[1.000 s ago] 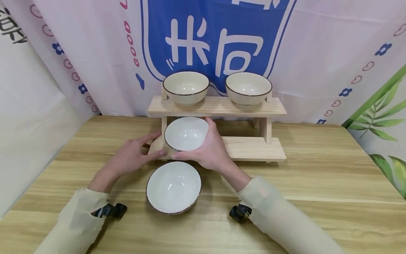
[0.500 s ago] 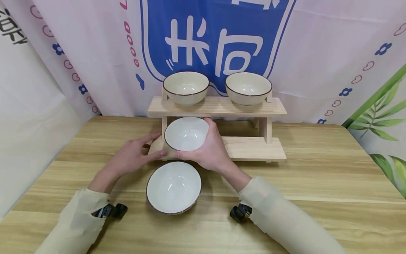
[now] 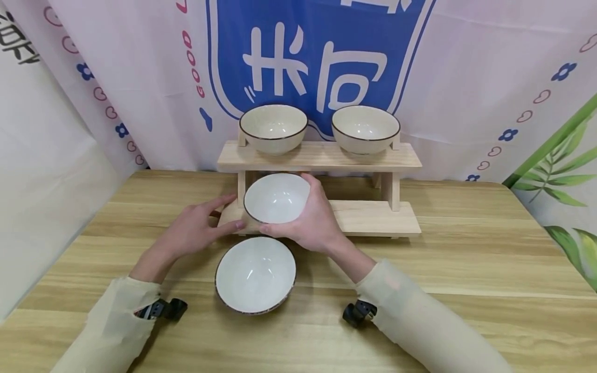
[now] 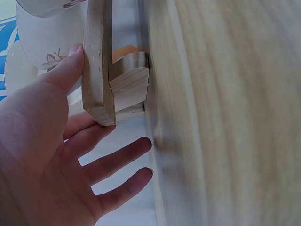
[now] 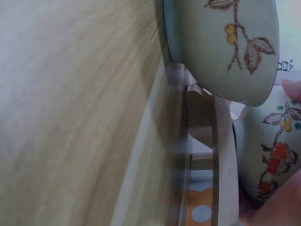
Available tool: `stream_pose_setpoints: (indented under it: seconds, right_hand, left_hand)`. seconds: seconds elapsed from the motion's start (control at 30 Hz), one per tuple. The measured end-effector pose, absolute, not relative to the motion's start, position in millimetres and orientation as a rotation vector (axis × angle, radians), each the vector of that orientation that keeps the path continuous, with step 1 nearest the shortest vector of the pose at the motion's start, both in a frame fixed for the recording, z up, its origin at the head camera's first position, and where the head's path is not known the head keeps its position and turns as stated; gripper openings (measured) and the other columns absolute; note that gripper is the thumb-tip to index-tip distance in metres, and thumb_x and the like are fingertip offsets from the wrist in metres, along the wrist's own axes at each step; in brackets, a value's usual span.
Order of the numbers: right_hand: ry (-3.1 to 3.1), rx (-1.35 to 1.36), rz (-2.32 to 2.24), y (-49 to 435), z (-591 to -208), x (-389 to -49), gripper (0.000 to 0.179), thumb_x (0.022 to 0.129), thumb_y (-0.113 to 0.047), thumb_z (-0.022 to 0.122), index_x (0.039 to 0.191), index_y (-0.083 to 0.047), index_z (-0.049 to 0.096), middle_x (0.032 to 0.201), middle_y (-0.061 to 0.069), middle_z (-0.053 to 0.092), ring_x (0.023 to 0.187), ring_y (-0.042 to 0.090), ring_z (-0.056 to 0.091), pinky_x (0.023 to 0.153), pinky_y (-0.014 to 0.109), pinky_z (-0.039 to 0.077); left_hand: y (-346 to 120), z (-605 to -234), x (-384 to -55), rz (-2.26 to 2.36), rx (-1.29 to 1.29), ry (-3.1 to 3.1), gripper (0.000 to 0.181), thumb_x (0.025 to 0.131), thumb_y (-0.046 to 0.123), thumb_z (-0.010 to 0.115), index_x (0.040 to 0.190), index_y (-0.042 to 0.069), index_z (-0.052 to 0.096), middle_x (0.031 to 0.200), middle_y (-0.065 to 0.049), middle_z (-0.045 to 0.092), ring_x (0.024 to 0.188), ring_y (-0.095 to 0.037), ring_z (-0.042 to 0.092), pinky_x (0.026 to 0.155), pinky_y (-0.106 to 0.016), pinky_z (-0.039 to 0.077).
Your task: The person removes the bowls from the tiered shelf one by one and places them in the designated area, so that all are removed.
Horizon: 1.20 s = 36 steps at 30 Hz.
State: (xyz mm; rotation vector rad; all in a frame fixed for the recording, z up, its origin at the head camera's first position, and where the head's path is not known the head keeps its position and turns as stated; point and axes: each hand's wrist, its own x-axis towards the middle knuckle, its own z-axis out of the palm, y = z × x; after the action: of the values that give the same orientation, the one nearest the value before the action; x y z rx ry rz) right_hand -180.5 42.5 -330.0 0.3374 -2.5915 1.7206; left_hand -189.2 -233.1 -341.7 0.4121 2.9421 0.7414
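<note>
My right hand [image 3: 314, 220] grips a white bowl [image 3: 275, 199] with a dark rim on the left part of the lower shelf. Its thumb lies along the front and the fingers reach behind. In the right wrist view that bowl [image 5: 275, 150] shows painted red fruit and leaves. My left hand [image 3: 193, 228] pinches the left end of the wooden two-tier stand [image 3: 373, 215], and the left wrist view shows the thumb on the lower board [image 4: 97, 61] with two fingers spread away. A second white bowl [image 3: 255, 274] rests on the table in front of the stand.
Two cream bowls, one left [image 3: 275, 140] and one right [image 3: 366, 140], stand on the upper shelf [image 3: 319, 155]. Behind the stand hangs a printed curtain [image 3: 154, 77]. The wooden table [image 3: 466, 269] extends to both sides.
My right hand and the bowl it holds have shifted slightly right and towards me on the lower shelf. The left hand stays where it was.
</note>
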Motion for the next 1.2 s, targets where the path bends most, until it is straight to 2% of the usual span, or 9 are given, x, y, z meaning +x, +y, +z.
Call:
stream_pose_setpoints:
  seconds: [0.47, 1.2]
  right_hand:
    - [-2.582, 0.359, 1.757, 55, -321, -170, 0.127, 0.065, -0.031, 0.102, 0.165, -0.017, 0.024, 0.150, 0.010, 0.049, 0.130, 0.029, 0.060, 0.107, 0.047, 0.055]
    - [-2.639, 0.386, 1.750, 101, -312, -151, 0.130, 0.065, -0.028, 0.102, 0.166, -0.016, 0.022, 0.157, 0.009, 0.046, 0.131, 0.033, 0.062, 0.107, 0.049, 0.056]
  left_hand:
    - [-234, -341, -189, 0.736, 0.394, 2.941, 0.088, 0.098, 0.067, 0.064, 0.166, 0.016, 0.039, 0.151, -0.030, 0.059, 0.127, -0.044, 0.068, 0.099, -0.059, 0.059]
    - [-233, -342, -188, 0.738, 0.394, 2.935, 0.090, 0.098, 0.069, 0.063, 0.166, 0.016, 0.037, 0.155, -0.029, 0.055, 0.127, -0.044, 0.069, 0.100, -0.060, 0.058]
